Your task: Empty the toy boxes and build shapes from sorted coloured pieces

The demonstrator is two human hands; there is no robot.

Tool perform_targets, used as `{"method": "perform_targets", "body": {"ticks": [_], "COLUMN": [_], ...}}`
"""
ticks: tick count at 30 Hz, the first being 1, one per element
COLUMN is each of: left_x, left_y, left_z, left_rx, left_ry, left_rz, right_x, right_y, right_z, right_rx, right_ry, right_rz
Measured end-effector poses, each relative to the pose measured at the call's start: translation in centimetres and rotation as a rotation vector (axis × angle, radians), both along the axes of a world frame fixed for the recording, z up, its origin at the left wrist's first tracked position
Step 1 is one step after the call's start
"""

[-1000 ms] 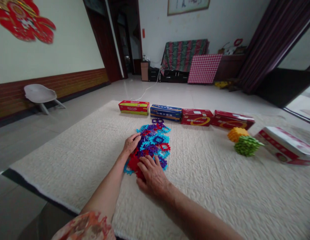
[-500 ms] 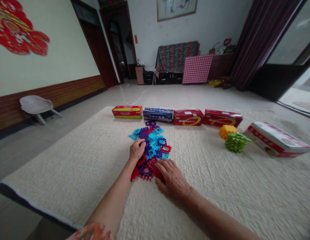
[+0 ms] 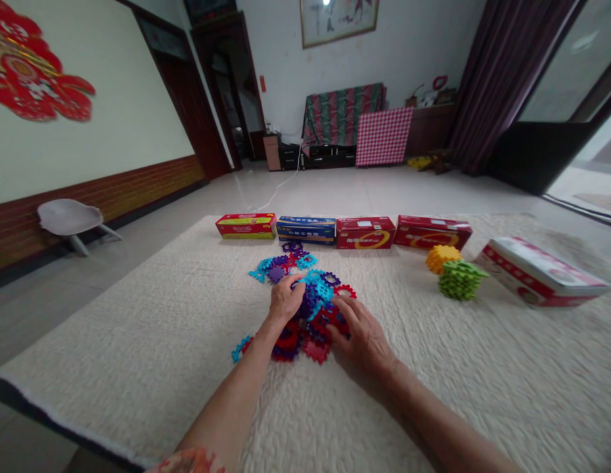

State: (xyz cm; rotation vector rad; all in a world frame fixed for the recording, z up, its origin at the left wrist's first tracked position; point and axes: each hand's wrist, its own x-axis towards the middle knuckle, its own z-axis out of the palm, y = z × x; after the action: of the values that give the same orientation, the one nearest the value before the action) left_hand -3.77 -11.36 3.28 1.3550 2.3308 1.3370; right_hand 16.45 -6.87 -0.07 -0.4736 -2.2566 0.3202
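In the head view, a loose heap of toothed plastic building pieces (image 3: 322, 291) in light blue, purple and red lies before me. My left hand (image 3: 286, 301) is at the heap's left side, its fingers curled around purple and blue pieces. On the right side, my right hand (image 3: 361, 328) has its thumb and fingers apart and touches the red pieces (image 3: 336, 320). A red toothed piece (image 3: 316, 350) lies below the heap, near my right thumb. Beside my left wrist lies a light blue piece (image 3: 240, 348). Fingertips of both hands are partly hidden among the pieces.
A row of boxes stands behind the heap: red-and-yellow (image 3: 246, 226), blue (image 3: 306, 230) and two dark red ones (image 3: 365, 233). Right of them are an orange stack (image 3: 442, 259), a green stack (image 3: 460, 280) and a white-and-red box (image 3: 544, 272). Everything rests on a cream quilted cover (image 3: 162, 315).
My hands have moved slightly right, and the heap's middle has shifted right with them. Some purple and blue pieces stay behind at the far left. My right hand's fingers are more spread.
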Motion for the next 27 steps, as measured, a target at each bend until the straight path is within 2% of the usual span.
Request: {"method": "perform_targets", "body": {"ticks": [4,6,8,11,15,20,23,27], "left_x": [-2.0,-4.5,-7.8,-12.8,-16.8,-17.5,-16.7,-15.2], "left_y": [0.9,1.6,2.5,3.7,5.1,6.3,6.6,6.5], "left_z": [0.8,0.9,0.8,0.1,-1.4,-2.7,-3.2,-3.6], "left_rx": [0.098,0.104,0.066,-0.103,-0.176,-0.183,-0.168,-0.127], "left_ry": [-0.050,-0.028,-0.010,0.013,-0.022,-0.057,-0.071,-0.093], "left_rz": [-0.136,-0.063,0.097,0.275,0.277,0.089,-0.065,-0.165], "right_x": [0.1,0.1,0.2,0.3,0.5,0.7,0.6,0.5], "right_y": [1.5,2.1,2.6,3.2,3.4,3.4,3.4,3.4], "right_z": [-0.4,-0.8,-1.2,-1.6,-1.3,-1.0,-1.0,-0.9], "right_rx": [-0.063,-0.102,-0.157,-0.264,-0.360,-0.398,-0.393,-0.385], "right_ry": [0.063,0.092,0.126,0.183,0.207,0.224,0.234,0.224], "right_rz": [-0.113,-0.158,-0.177,-0.180,-0.165,-0.143,-0.131,-0.119]}}
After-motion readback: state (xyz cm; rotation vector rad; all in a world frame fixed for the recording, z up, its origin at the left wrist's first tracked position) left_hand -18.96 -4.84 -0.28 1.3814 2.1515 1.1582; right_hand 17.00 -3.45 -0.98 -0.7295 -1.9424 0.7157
